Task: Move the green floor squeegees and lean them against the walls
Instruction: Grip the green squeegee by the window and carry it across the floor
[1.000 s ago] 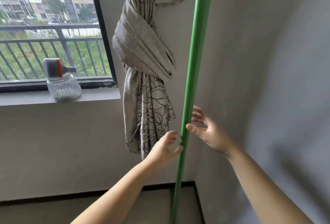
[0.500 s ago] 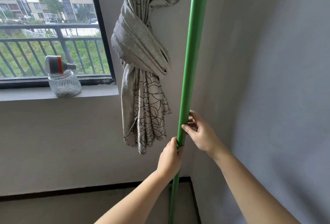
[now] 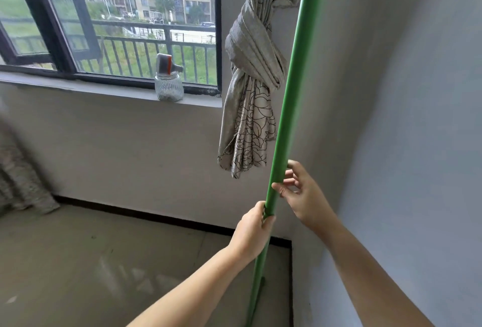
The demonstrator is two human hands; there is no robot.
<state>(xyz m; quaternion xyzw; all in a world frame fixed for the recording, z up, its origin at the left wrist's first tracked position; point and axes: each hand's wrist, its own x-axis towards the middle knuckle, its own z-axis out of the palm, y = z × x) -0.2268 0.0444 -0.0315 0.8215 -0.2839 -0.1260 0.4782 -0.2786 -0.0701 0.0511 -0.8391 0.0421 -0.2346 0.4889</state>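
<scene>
Two hands hold the green floor squeegee (image 3: 287, 118) upright in the wall corner, the left hand (image 3: 251, 229) wrapped round its pole, the right hand (image 3: 303, 196) just above pinching it between thumb and fingers, its blade and top cut off from view, a knotted curtain (image 3: 254, 66) behind.

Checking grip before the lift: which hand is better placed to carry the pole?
Probably left. The left hand is wrapped round the pole; the right hand only pinches it loosely between thumb and fingertips.
</scene>
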